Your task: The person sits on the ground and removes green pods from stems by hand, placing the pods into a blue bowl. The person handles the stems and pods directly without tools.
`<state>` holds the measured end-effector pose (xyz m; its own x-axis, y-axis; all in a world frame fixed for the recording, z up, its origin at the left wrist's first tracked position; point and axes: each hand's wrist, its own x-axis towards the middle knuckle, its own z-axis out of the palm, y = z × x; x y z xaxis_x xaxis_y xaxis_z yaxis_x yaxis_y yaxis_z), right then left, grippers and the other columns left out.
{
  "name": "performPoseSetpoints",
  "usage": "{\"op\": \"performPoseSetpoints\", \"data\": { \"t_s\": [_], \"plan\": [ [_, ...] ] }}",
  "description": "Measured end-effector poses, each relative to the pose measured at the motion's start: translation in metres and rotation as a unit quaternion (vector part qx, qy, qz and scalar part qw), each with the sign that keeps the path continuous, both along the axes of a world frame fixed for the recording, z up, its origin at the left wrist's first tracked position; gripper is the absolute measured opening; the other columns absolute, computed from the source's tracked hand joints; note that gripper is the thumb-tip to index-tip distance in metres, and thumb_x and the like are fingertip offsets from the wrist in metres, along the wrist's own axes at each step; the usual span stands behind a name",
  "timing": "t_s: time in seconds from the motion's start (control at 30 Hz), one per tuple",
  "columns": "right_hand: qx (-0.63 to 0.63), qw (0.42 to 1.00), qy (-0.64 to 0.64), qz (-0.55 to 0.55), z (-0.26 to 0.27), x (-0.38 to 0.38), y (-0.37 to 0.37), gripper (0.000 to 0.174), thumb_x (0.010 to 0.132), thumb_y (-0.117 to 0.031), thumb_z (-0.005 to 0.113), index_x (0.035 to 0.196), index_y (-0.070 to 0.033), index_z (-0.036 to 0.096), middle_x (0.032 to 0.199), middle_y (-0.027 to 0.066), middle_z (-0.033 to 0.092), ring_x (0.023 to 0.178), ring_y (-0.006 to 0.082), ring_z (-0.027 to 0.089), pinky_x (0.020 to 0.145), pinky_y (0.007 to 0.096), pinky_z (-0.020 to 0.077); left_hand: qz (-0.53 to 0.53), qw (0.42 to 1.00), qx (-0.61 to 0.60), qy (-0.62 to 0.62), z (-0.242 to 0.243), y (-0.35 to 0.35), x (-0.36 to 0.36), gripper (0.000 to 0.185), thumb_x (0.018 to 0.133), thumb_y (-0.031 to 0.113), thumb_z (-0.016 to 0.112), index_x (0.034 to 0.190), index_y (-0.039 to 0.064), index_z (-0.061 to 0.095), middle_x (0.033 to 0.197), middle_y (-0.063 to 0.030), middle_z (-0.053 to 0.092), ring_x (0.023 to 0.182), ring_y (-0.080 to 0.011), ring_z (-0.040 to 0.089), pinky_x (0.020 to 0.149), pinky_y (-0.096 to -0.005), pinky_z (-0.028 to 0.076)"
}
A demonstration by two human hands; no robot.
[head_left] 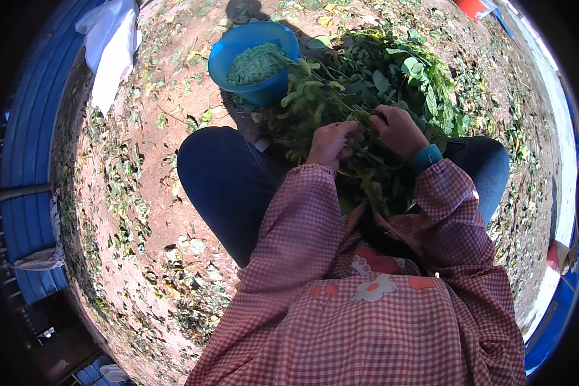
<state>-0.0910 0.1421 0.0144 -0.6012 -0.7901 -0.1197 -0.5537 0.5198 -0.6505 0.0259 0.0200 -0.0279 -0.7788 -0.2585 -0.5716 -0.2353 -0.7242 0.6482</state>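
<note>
Leafy bean plants with green pods (pixel 313 96) lie across my lap and reach forward to the ground. My left hand (pixel 334 143) is at the picture's centre, its fingers bent closely around part of the plants. Just right of it, my right hand (pixel 399 129), with a teal cuff at the wrist, grips the thin stems of the same plants. A dark thing shows at its fingertips; I cannot tell what it is. Beyond my left knee stands a blue plastic basin (pixel 212 62) partly filled with pale green pods or beans (pixel 255 65). Some pod-bearing stems overlap its right rim.
A heap of leafy plants (pixel 429 87) lies ahead on the right. Fallen leaves are scattered over the bare ground (pixel 173 227). White plastic bags (pixel 111 58) are at the upper left beside blue metal sheeting (pixel 29 120). A red container (pixel 475 7) is at the upper right.
</note>
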Motion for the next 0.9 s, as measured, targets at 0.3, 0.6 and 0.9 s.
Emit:
{"op": "performPoseSetpoints", "data": {
  "t_s": [0.3, 0.6, 0.9],
  "plan": [
    [0.032, 0.994, 0.058, -0.090, -0.015, -0.015, 0.004, 0.023, 0.083, -0.022, 0.054, 0.082, 0.000, 0.060, 0.078, 0.0215, 0.061, 0.080, 0.0395, 0.058, 0.071, 0.0458, 0.0457, -0.035, 0.999, 0.002, 0.031, 0.004, -0.002, 0.006, 0.024, 0.083, 0.009, 0.061, 0.107, 0.003, 0.060, 0.091, -0.0011, 0.063, 0.065, -0.0043, 0.046, 0.050, -0.0176, 0.036],
    [0.004, 0.996, 0.028, -0.090, -0.021, -0.026, 0.009, 0.024, 0.083, -0.024, 0.056, 0.082, 0.000, 0.062, 0.070, 0.0172, 0.062, 0.073, 0.0349, 0.061, 0.067, 0.0427, 0.0474, -0.074, 0.995, -0.046, 0.047, 0.007, -0.001, 0.006, 0.031, 0.082, 0.007, 0.063, 0.112, 0.001, 0.058, 0.092, -0.0006, 0.062, 0.067, -0.0043, 0.047, 0.054, -0.0165, 0.037],
    [-0.032, 0.976, 0.154, -0.152, -0.006, -0.006, 0.003, 0.029, 0.085, -0.024, 0.049, 0.082, 0.003, 0.057, 0.078, 0.0219, 0.061, 0.076, 0.0387, 0.059, 0.070, 0.0462, 0.0454, -0.079, 0.989, -0.120, 0.038, 0.008, 0.001, 0.005, 0.045, 0.079, 0.014, 0.068, 0.117, -0.005, 0.053, 0.086, -0.0010, 0.062, 0.067, -0.0044, 0.049, 0.053, -0.0164, 0.038]
  ]
}}
